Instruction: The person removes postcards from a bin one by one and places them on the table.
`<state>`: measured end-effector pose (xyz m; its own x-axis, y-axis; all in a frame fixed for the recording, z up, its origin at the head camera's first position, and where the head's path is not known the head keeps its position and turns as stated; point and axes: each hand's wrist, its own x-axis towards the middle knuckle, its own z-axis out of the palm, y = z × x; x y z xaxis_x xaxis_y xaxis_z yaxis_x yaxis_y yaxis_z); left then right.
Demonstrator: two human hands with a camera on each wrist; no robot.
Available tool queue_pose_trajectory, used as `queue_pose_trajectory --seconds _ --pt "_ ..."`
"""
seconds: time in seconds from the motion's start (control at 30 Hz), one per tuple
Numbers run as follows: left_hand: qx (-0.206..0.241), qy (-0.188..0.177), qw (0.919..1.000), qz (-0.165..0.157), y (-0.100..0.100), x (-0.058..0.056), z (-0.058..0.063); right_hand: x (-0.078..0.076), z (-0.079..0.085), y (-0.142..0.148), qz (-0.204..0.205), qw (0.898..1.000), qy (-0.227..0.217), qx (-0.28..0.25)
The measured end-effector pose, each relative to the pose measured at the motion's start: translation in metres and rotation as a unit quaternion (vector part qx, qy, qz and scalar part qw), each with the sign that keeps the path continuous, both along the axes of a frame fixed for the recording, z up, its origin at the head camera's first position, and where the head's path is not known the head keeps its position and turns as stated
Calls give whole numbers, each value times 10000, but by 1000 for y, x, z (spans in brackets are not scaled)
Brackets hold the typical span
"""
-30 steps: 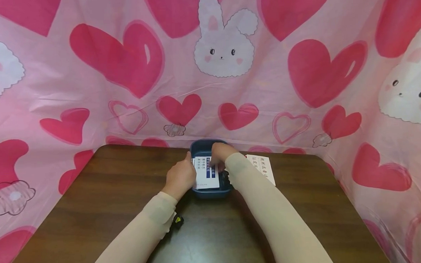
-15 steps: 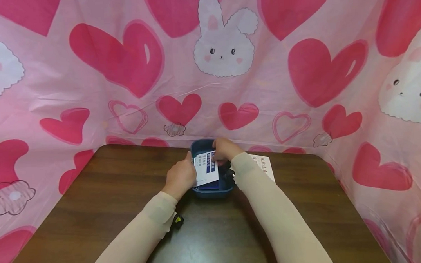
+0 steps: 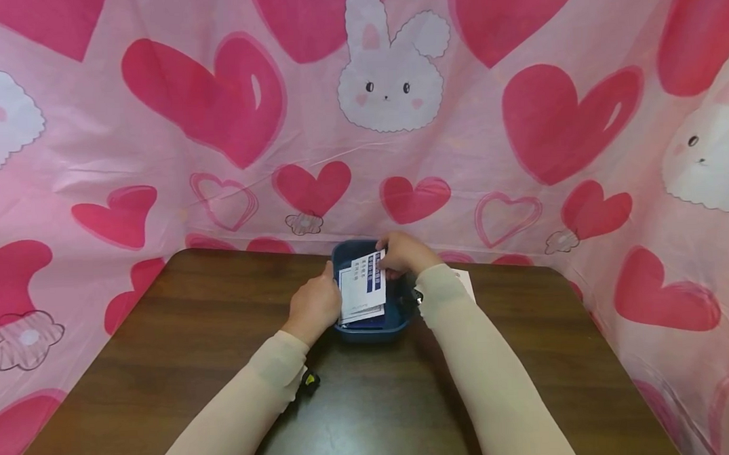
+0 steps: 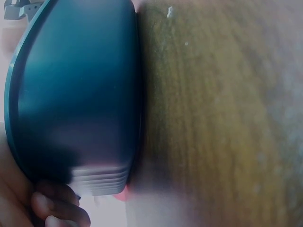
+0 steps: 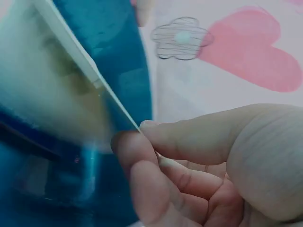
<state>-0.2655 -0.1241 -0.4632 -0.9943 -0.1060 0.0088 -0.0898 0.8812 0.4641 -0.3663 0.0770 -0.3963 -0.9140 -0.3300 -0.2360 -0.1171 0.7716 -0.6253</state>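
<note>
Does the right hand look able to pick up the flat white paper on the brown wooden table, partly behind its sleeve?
Probably not yet: the right hand pinches a white rectangular card with blue printing. The flat white paper lies nearby, partly hidden by the beige fabric sleeve.

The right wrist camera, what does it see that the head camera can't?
Only the right wrist view shows the white, blue-printed card nearly edge-on, with the bare right hand pinching it up close. Only the head view shows the brown wooden table, white cartoon rabbits and long cream sleeves. Both show that hand, the card, the blue plastic box and the pink heart-patterned backdrop.
</note>
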Motion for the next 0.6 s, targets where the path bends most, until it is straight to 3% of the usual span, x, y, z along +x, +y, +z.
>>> queue_pose_trajectory --seconds 0.13,0.3,0.43,0.6 --pt "-23 -45 10000 -33 0 0 1 2 7 12 -76 9994 114 -318" --pt "-47 -82 9999 -49 1 -2 2 0 10 36 -389 9909 38 -1286" --pt "34 -64 10000 -15 1 -2 1 -1 6 58 -712 9815 101 -1775" --pt "53 15 10000 30 -1 -1 -1 0 -2 92 -1172 9723 15 -2022"
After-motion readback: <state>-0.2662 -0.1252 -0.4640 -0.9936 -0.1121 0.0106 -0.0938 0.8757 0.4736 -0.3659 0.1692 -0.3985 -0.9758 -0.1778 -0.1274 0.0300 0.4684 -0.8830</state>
